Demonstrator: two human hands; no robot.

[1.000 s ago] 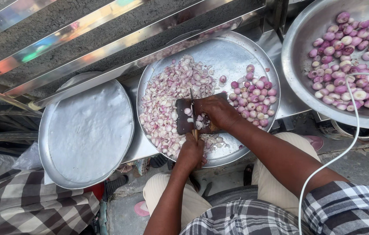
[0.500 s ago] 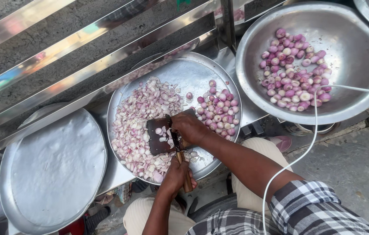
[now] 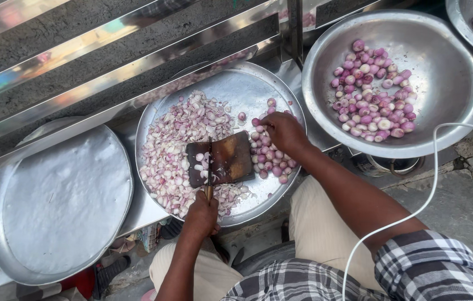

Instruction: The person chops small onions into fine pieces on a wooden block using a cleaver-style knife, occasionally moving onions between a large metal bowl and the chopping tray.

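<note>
A round metal tray [image 3: 231, 83] holds a heap of sliced shallots [image 3: 178, 139] on its left and whole peeled shallots [image 3: 270, 161] on its right. In the tray's middle lies a small dark wooden cutting board [image 3: 231, 161] with a few slices on it. My left hand [image 3: 203, 214] is closed on the handle of a knife [image 3: 209, 192] whose blade rests across the board. My right hand [image 3: 284, 131] lies over the whole shallots with its fingers curled among them; I cannot tell whether it holds one.
A big steel bowl [image 3: 448, 72] of peeled shallots stands at the right, another bowl [image 3: 465, 22] in the top right corner. An overturned round metal tray [image 3: 58, 200] sits at the left. Steel rails [image 3: 113, 67] run behind. A white cable [image 3: 415, 206] crosses my right arm.
My right hand has left the cutting board and moved right onto the whole shallots. My left hand stays on the knife. The view has swung right, bringing the big bowl nearer the middle.
</note>
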